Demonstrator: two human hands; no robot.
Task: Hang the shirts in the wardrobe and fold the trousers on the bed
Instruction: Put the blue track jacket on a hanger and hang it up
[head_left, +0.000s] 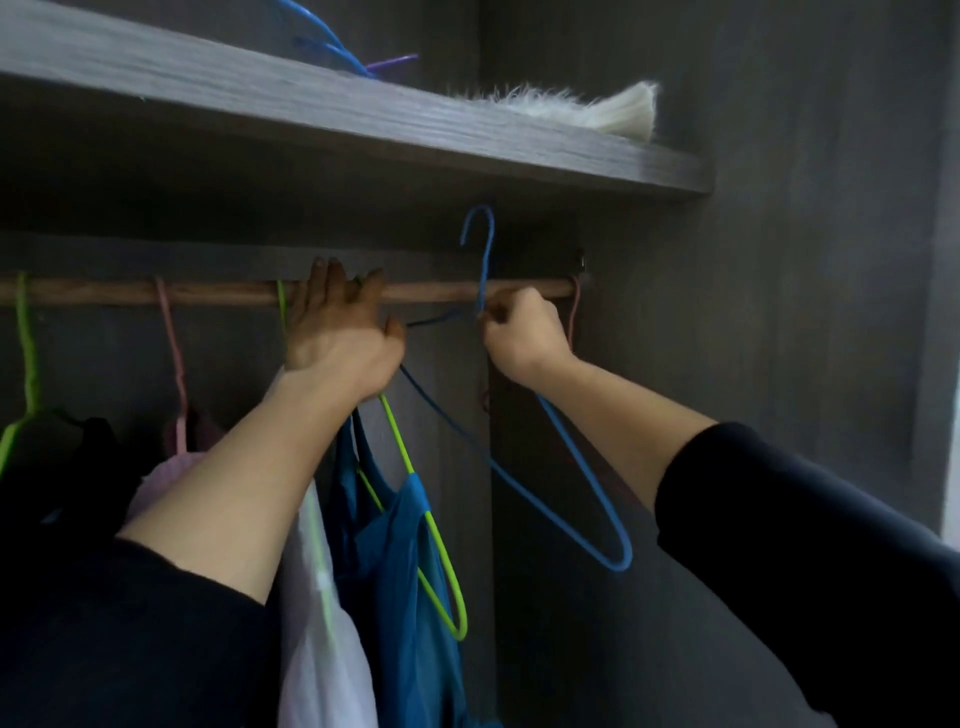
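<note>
— Where do we have the blue hanger (582, 465) now?

— We hold it in our right hand (524, 332), which pinches the wire just under the hook, at the twisted neck. The hanger is empty; no shirt is on it. Its hook stands upright and is above the wooden rod (441, 290), and its shaft crosses in front of the rod.

— And the rod, how does it lie?

— It lies level, from left to right across the wardrobe. The hook opens to the left, so we judge that the hanger is flat along the rod and not across it. To sit on the rod, or to come away from it, it needs a small turn of the wrist.

— What does our left hand (337, 332) do?

— It grasps the rod itself, fingers over the top, just beside the hook of the green hanger (400, 438) that carries a teal sleeveless top (405, 545). Between our two hands a short piece of the rod is free, and the blue hook is above the right end of this piece.

— Which hand is nearer to the hook?

— The right one, it touches the hanger. Behind our left arm hangs a white garment (322, 623), and above all is the grey shelf (363, 119).
</note>
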